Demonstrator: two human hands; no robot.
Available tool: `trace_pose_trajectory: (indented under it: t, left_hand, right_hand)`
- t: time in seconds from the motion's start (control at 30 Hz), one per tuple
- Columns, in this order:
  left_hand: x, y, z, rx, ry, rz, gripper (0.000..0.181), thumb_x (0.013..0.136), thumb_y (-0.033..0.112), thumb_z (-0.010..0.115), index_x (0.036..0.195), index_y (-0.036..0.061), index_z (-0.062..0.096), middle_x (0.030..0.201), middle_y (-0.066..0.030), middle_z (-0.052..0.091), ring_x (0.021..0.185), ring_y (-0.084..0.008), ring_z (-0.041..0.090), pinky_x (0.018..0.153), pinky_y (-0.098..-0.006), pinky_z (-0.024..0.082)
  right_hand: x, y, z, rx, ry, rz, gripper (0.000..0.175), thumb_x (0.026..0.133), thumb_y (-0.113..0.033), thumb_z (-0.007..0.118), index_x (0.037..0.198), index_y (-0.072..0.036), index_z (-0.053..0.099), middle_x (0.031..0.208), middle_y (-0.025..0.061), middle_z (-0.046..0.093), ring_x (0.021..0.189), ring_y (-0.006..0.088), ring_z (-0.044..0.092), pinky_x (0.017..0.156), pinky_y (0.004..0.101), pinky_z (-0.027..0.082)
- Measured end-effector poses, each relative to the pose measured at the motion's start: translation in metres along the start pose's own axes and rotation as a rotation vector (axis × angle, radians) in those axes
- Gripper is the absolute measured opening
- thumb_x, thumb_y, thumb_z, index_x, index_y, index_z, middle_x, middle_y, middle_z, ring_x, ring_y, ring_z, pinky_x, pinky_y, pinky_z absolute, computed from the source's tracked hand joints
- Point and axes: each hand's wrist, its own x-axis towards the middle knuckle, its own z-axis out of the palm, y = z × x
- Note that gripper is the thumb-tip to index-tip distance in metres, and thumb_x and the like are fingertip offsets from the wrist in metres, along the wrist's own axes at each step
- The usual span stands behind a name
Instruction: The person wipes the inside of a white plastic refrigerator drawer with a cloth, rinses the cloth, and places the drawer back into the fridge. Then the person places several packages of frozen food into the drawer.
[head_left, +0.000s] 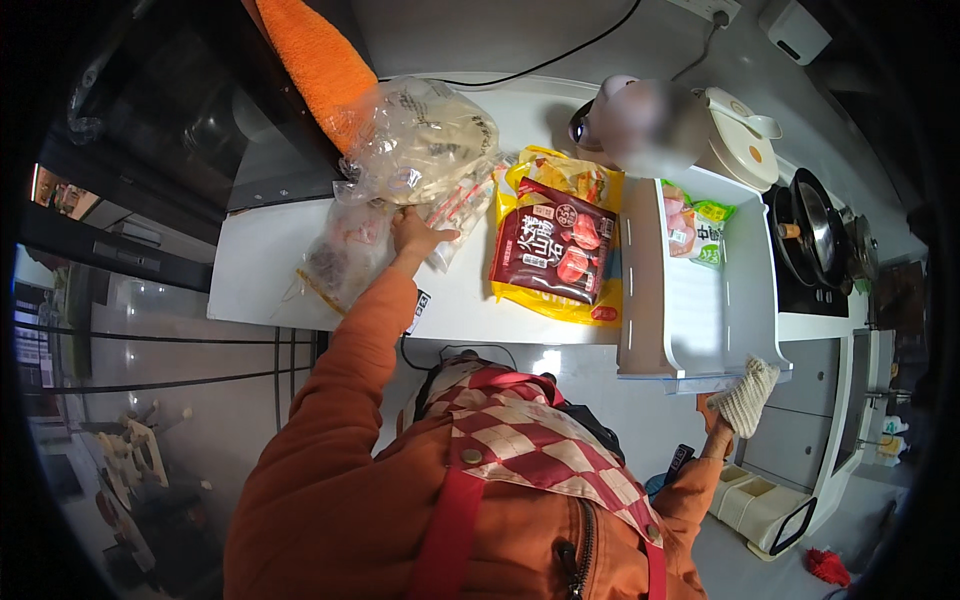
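Observation:
My bare left hand (416, 234) is at the lower edge of a clear plastic bag (427, 131) with pale contents. Its thumb points right, and the bag partly hides its fingers. Beside it lie a zip-seal bag (466, 217) with a red strip and another clear bag (345, 251) with dark contents. My right hand (746, 397), in a cream knitted glove, grips the near right corner of a white freezer drawer (705, 300). Inside the drawer, a green-and-white food packet (697, 229) lies at the far end. Left of the drawer, a dark red sausage packet (555, 244) rests on a yellow food bag (606, 307).
A white counter (255, 262) carries everything, the drawer jutting past its front edge. An orange towel (315, 60) hangs at the back left. Behind the drawer stand a pale appliance (611, 112), partly blurred, and a cream lidded container (739, 146). Pans (814, 225) sit on the cooktop at right.

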Motion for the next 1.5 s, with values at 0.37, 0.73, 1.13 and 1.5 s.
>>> trace_pose_trajectory:
  t: [0.37, 0.73, 1.13, 1.5]
  left_hand:
    - [0.004, 0.038, -0.063, -1.055, -0.579, -0.49, 0.03, 0.07, 0.013, 0.076, 0.094, 0.0124, 0.057, 0.082, 0.0016, 0.057, 0.055, -0.0031, 0.043, 0.038, -0.0211, 0.021]
    - [-0.08, 0.073, -0.139, -0.758, -0.513, 0.521, 0.024, 0.074, 0.012, 0.05, 0.096, 0.0017, 0.05, 0.076, 0.0041, 0.038, 0.068, -0.0054, 0.033, 0.062, -0.0191, 0.03]
    - [-0.111, 0.087, -0.177, -0.873, -0.572, 0.523, 0.035, 0.074, 0.002, 0.046, 0.11, -0.0014, 0.05, 0.083, 0.0047, 0.042, 0.065, -0.0023, 0.031, 0.058, -0.0153, 0.03]
    - [-0.093, 0.091, -0.157, -1.167, -1.112, -0.454, 0.011, 0.092, 0.018, 0.047, 0.088, 0.0085, 0.051, 0.074, -0.0006, 0.05, 0.047, -0.0045, 0.033, 0.037, -0.0181, 0.024]
  right_hand:
    - [-0.014, 0.001, -0.007, 0.046, -0.005, 0.094, 0.034, 0.076, -0.028, 0.05, 0.095, -0.002, 0.057, 0.084, 0.0158, 0.056, 0.074, 0.026, 0.053, 0.072, 0.036, 0.046]
    - [-0.014, 0.009, -0.011, 0.066, -0.013, 0.173, 0.032, 0.066, -0.023, 0.055, 0.088, 0.0, 0.058, 0.083, 0.0197, 0.055, 0.076, 0.0315, 0.053, 0.073, 0.0389, 0.046]
    - [0.07, -0.131, -0.097, 0.27, -0.341, -0.316, 0.031, 0.055, -0.017, 0.061, 0.08, 0.001, 0.06, 0.083, 0.024, 0.055, 0.079, 0.0376, 0.054, 0.074, 0.042, 0.046]
    - [0.11, -0.297, 0.061, 0.95, -0.282, -0.603, 0.048, 0.073, -0.029, 0.064, 0.115, -0.007, 0.055, 0.111, 0.0149, 0.056, 0.104, 0.0311, 0.052, 0.09, 0.04, 0.04]
